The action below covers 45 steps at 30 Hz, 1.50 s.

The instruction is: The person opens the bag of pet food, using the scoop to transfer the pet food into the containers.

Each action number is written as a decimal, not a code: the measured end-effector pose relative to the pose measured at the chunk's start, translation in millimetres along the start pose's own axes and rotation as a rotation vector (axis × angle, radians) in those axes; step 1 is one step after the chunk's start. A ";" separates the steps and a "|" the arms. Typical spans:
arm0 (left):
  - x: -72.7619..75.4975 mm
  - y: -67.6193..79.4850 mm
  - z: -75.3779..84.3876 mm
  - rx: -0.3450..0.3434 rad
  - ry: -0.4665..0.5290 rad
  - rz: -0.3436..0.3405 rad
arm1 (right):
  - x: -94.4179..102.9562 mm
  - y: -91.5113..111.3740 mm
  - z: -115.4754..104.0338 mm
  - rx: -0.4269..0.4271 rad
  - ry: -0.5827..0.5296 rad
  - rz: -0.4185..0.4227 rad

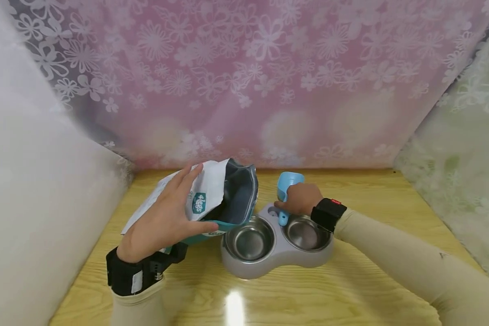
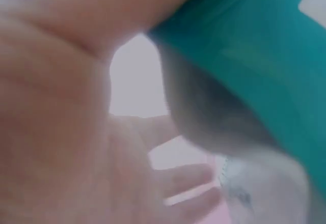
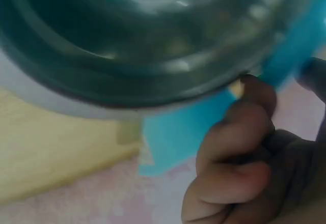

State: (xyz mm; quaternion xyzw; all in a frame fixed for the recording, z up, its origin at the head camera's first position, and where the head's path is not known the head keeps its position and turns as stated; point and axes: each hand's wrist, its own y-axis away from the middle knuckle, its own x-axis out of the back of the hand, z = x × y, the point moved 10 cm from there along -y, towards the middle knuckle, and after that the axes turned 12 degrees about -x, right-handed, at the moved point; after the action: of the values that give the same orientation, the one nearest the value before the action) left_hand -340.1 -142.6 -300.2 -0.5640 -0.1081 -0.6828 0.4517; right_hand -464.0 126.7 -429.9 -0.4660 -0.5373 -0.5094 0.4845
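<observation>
A white and teal 4legs pouch bag (image 1: 205, 190) lies tilted at the left, its mouth gaping to the right and its dark lining showing. My left hand (image 1: 167, 213) grips it across its width, thumb along the teal side and fingers spread over the white side. In the left wrist view the teal side (image 2: 265, 56) passes beside the thumb. My right hand (image 1: 303, 199) holds a light blue scoop (image 1: 287, 183) by its handle, above the back of a double pet bowl (image 1: 252, 270). The scoop's head points away from me; its inside is mostly hidden.
The pet bowl has a grey base with two steel dishes: a left dish (image 1: 250, 240) and a right dish (image 1: 305, 233). It stands on a wood-grain table (image 1: 309, 294). A pink flowered cloth (image 1: 244, 90) hangs behind, with pale side walls left and right.
</observation>
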 end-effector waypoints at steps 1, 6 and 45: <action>3.3 -0.5 3.6 -0.033 -0.006 0.028 | -2.4 -0.6 -0.1 -0.010 0.011 -0.014; 9.1 -3.2 34.2 -0.305 -0.041 0.086 | -6.2 -5.1 2.9 -0.043 -0.026 -0.079; 15.6 8.8 13.2 0.089 -0.101 0.158 | 161.8 120.0 24.8 0.309 0.173 0.487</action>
State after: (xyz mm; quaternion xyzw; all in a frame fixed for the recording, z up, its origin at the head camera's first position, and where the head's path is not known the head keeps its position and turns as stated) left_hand -324.1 -146.6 -285.4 -0.5840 -0.1161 -0.6100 0.5228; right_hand -361.4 158.2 -257.6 -0.4569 -0.4377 -0.3284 0.7013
